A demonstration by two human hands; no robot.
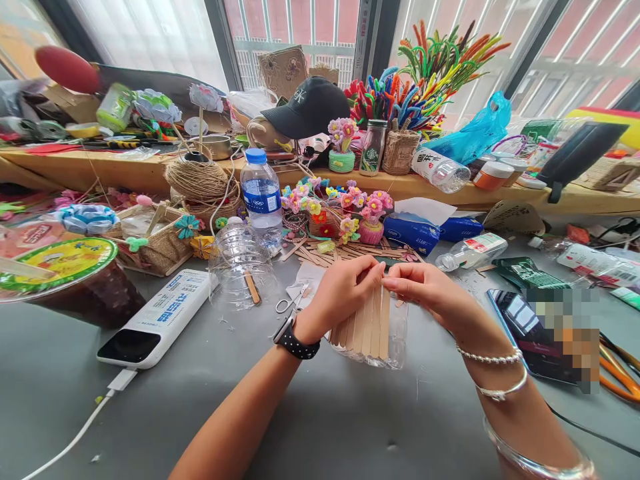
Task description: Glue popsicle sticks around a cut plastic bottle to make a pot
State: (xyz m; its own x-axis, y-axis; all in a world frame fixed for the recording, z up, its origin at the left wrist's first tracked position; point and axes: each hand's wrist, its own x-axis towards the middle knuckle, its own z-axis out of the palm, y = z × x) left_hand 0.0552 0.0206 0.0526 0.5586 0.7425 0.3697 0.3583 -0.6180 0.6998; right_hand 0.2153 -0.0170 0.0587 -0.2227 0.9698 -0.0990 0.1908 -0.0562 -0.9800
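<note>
In front of me is a clear plastic bottle piece [397, 333] with a row of flat wooden craft sticks [367, 327] along its side. My left hand [347, 287] closes round the far end of the sticks, thumb and finger pinched together. Close beside it, my right hand [425, 288] pinches the top of the rightmost craft stick. The fingertips of both hands nearly meet there. Small scissors [290, 301] lie just left of my left hand. Behind the hands, many loose craft sticks [345, 252] are heaped on the table.
A cut plastic bottle [243, 267] and a water bottle [261, 200] stand left of centre. Farther left are a white power bank [157, 320] with its cable and a large drink cup [100, 293]. A phone [530, 333] and orange-handled scissors [617, 373] lie at right.
</note>
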